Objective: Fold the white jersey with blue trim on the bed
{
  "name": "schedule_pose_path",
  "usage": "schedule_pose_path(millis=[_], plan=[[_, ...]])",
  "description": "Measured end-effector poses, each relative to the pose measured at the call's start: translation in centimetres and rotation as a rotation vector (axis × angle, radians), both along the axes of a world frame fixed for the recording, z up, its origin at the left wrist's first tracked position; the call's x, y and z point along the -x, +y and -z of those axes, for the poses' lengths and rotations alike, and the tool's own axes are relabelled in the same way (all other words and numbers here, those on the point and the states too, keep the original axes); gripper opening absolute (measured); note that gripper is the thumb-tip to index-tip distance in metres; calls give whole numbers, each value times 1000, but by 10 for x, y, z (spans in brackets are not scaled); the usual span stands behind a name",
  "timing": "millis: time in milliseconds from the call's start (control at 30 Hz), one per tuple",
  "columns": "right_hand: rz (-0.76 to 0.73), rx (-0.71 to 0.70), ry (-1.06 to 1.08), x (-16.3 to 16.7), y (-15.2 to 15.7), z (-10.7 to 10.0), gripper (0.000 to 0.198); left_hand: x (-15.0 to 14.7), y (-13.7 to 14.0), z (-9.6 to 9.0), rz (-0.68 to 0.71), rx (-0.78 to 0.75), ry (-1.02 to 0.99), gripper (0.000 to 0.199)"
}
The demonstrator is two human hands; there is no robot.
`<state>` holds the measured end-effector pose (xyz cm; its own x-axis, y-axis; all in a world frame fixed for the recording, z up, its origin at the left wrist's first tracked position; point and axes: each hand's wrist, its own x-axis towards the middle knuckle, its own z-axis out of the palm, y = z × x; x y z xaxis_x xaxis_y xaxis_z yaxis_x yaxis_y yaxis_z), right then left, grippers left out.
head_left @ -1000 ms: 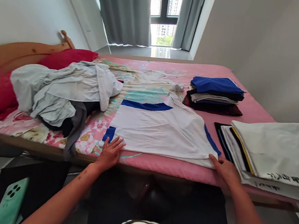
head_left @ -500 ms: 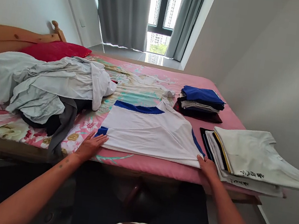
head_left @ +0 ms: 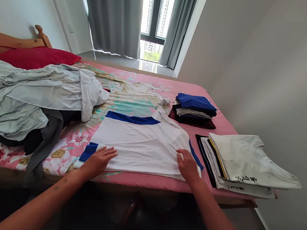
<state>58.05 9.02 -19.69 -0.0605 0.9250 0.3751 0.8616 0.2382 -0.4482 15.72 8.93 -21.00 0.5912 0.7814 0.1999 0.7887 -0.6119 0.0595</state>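
Note:
A white shirt with blue trim lies spread along the near edge of the bed, partly folded over. My left hand rests flat on its lower left part, fingers stretched out, beside a blue cuff or band. My right hand is over the shirt's right side, fingers slightly bent and apart, with no cloth visibly pinched. Just right of that hand runs a blue strip along the shirt's edge. Whether the right fingertips touch the cloth, I cannot tell.
Folded white and dark shirts are stacked at the bed's right edge. Behind them stands a smaller pile topped with blue cloth. Loose clothes heap on the left, before a red pillow. The floral bed sheet lies underneath.
My right hand has let go of the shirt's lower right corner and moved inward over the cloth. My left hand has slid inward onto the white fabric. The view has shifted slightly.

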Motion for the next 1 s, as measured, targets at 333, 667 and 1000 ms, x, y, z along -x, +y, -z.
schedule_pose_path(millis=[333,667,1000], plan=[[-175,386,-284,78,63,42,61,-62,22,44,-135,26,-23,51],[-100,150,218,47,86,42,41,-183,76,15,-48,162,-206,43],[494,174,517,-104,137,40,29,-220,94,48,-92,65,-173,49]])
